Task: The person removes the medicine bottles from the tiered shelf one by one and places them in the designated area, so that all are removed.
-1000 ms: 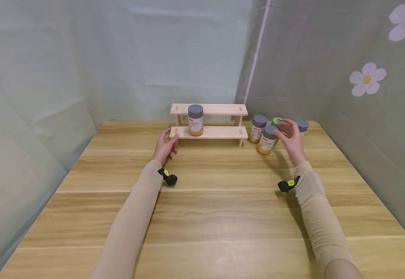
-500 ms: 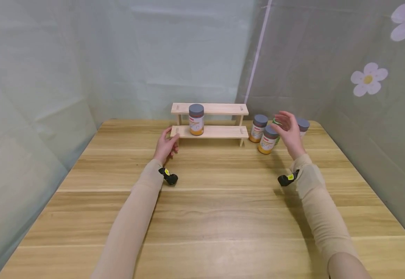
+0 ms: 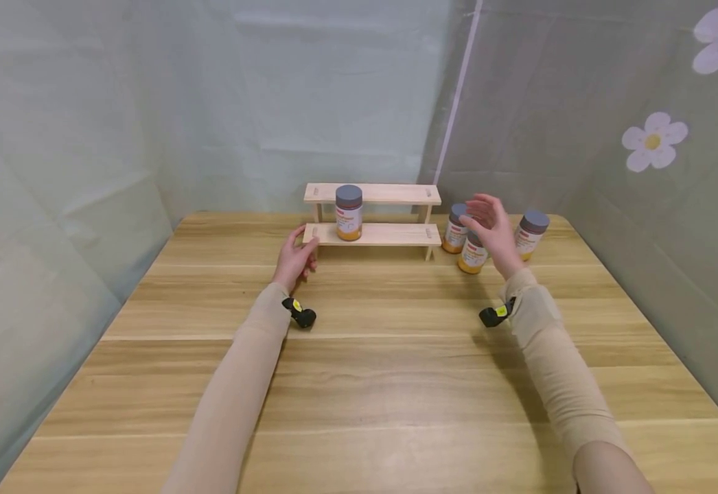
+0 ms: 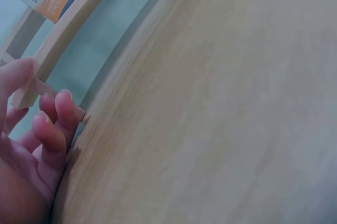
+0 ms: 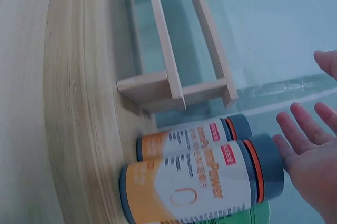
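Observation:
A two-tier wooden rack (image 3: 390,234) stands at the back of the table, a supplement bottle (image 3: 349,214) with a grey-blue lid upright on its lower shelf. My left hand (image 3: 294,259) holds that shelf's left end; the thumb lies on the board and the fingers curl by the leg (image 4: 73,109). Over the bottles right of the rack, my right hand (image 3: 493,232) hovers with relaxed fingers and nothing in it. Its fingertips are beside the lid of the front bottle (image 5: 195,184). Another bottle (image 3: 455,232) stands close behind. A green bottle (image 5: 245,216) is mostly hidden.
One more grey-lidded bottle (image 3: 530,234) stands apart at the right, near the table's back edge. The wood-grain table (image 3: 384,384) stretches toward me. Pale cloth (image 3: 346,89) hangs behind it, and a flower-patterned grey curtain (image 3: 662,226) borders the right side.
My right hand has risen slightly and moved left over the nearer bottles. The far-right bottle now shows more fully, and the green lid is hidden in the head view. My left hand stays put.

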Available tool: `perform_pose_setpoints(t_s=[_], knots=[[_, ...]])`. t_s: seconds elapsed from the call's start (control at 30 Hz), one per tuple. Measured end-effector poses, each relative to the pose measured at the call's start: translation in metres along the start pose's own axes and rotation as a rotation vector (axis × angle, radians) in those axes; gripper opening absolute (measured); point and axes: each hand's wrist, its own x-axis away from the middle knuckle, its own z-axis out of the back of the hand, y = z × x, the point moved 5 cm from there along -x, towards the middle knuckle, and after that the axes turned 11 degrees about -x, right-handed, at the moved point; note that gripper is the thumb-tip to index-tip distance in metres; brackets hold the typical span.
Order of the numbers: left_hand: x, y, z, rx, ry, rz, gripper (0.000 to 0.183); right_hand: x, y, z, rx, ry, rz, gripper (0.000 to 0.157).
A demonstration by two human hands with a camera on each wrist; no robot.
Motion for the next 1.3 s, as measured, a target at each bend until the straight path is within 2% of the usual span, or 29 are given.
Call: perform_pose_setpoints(t_s=[0.13,0.27,0.87,1.17,1.3], knots=[[-0.011,-0.012,-0.001,-0.019,0.018,-0.002,0.063,-0.001,0.001,-0.006,-0.004,-0.009,-0.01,0.055],[-0.016,-0.016,-0.002,-0.036,0.034,-0.025,0.064,-0.001,0.001,-0.011,0.008,-0.021,-0.005,0.055],[-0.013,-0.014,0.001,-0.035,0.033,-0.027,0.064,-0.005,0.008,-0.034,-0.01,-0.065,0.033,0.05],[-0.015,-0.013,0.001,-0.043,0.042,-0.043,0.064,0.001,-0.006,-0.058,-0.021,-0.134,0.039,0.053],[-0.015,-0.016,0.0,-0.045,0.038,-0.034,0.063,-0.003,0.007,-0.063,-0.025,-0.149,0.04,0.055]])
